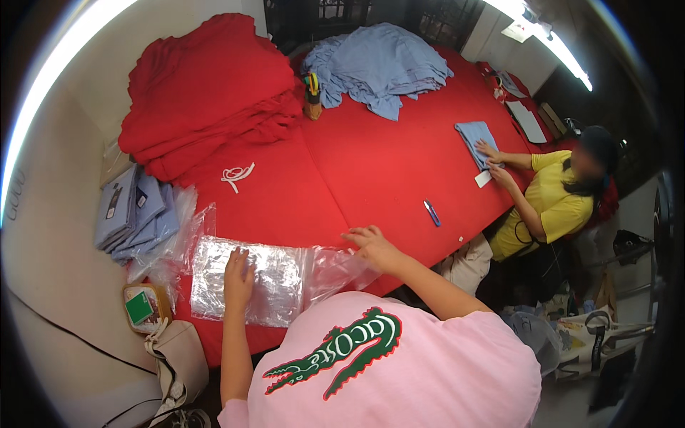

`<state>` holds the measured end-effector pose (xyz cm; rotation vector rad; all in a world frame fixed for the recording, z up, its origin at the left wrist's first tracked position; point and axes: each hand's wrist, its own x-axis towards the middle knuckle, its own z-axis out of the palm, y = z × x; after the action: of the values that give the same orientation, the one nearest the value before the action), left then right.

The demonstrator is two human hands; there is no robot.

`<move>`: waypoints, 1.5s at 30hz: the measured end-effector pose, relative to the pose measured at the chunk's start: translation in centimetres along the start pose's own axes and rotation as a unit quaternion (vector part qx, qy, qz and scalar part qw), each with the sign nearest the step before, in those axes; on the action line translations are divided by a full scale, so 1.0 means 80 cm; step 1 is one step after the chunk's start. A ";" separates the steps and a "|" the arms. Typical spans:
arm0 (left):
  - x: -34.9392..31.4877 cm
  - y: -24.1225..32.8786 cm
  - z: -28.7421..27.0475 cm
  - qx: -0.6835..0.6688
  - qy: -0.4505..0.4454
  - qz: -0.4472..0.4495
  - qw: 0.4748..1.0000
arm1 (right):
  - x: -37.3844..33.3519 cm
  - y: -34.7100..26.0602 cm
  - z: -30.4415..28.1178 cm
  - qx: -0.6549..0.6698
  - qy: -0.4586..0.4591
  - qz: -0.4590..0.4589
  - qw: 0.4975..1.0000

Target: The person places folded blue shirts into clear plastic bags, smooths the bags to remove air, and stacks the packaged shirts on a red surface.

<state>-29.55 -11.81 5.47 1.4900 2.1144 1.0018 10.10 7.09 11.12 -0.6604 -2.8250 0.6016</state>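
Flat on the red-covered table in front of me lies a shiny stack of clear plastic bags (275,274). My left hand (239,277) rests on the stack near its left side, fingers stretched out and holding nothing. A looser clear plastic sheet or bag end (330,269) spreads from the stack toward the right. Over its far right edge is my right hand (374,248), with fingers apart; whether it touches the plastic is hard to see. Left of the stack sit several folded blue garments (135,210) in clear bags, beside crumpled plastic (168,250).
Piles of red cloth (214,85) and blue garments (382,64) cover the far side. White strings (237,175), blue thread snips (432,212) and a holder with tools (312,103) are on the table. At right, a co-worker in yellow (549,203) handles a folded blue garment (472,139).
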 end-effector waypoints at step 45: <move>0.031 0.043 0.100 0.302 -0.059 0.037 0.951 | 0.034 0.037 0.104 0.204 0.201 0.388 0.876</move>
<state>-23.01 -6.16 2.76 1.8513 2.4098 0.2661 6.70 7.90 2.53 -1.6069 -1.8825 0.9896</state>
